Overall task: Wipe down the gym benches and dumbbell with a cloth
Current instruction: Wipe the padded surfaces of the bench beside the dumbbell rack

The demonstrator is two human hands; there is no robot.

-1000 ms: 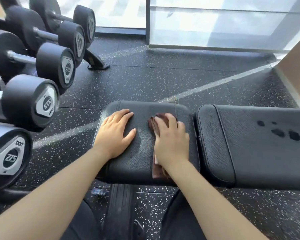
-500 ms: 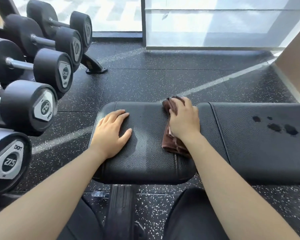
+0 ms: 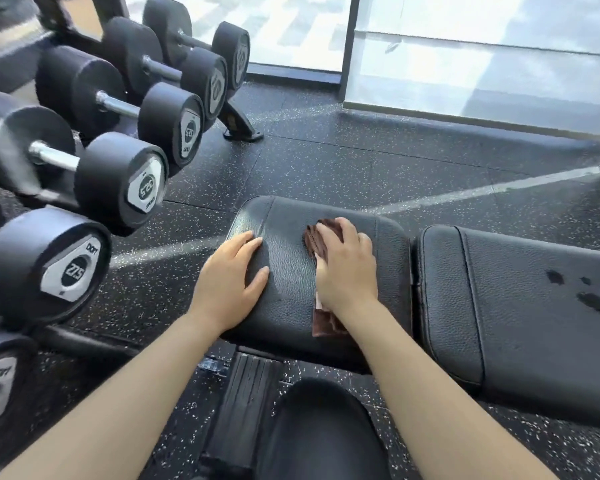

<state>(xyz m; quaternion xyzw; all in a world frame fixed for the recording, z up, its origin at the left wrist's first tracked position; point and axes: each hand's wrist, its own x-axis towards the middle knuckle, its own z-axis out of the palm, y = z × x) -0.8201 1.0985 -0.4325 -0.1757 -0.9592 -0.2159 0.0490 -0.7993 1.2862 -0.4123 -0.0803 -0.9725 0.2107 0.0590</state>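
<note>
A black padded bench seat (image 3: 291,216) lies in front of me, with the longer back pad (image 3: 520,306) to its right across a narrow gap. My right hand (image 3: 347,268) presses flat on a folded brown cloth (image 3: 321,322) in the middle of the seat; the cloth shows beyond the fingertips and below the wrist. My left hand (image 3: 231,275) rests flat on the seat's left part, fingers spread, holding nothing. Dark wet spots (image 3: 593,301) mark the back pad. Black dumbbells (image 3: 118,181) sit on a rack at the left.
The dumbbell rack's foot (image 3: 239,128) stands on the speckled rubber floor (image 3: 343,161) beyond the seat. Glass panels (image 3: 465,57) close off the far side. The bench's ribbed frame (image 3: 243,400) and my dark-clad knee (image 3: 323,431) are below the seat.
My right hand slid the cloth from the seat's right edge back left to the middle of the seat. My left hand stayed planted on the left part.
</note>
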